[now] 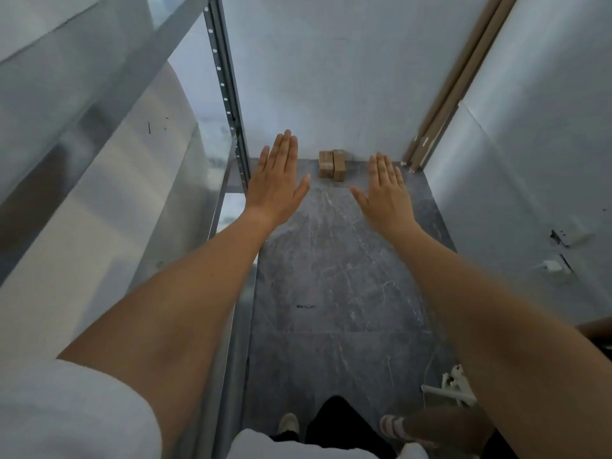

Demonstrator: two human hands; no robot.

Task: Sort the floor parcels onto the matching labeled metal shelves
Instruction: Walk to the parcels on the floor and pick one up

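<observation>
Cardboard parcels (332,165) sit together on the grey floor (331,276) against the far wall, beside the metal shelving (228,104). Left hand (276,183) and right hand (385,193) hover flat, empty. Likely light, stiff (grip opposite side faces).

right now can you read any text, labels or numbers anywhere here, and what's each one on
No text can be read in this view.
Cardboard parcels on the floor by the far wall: any labels are too small and blurred to read.
Metal shelves on the left: no label visible on the post or boards.
Dark marks on the floor and walls: smudges, not lettering.
</observation>
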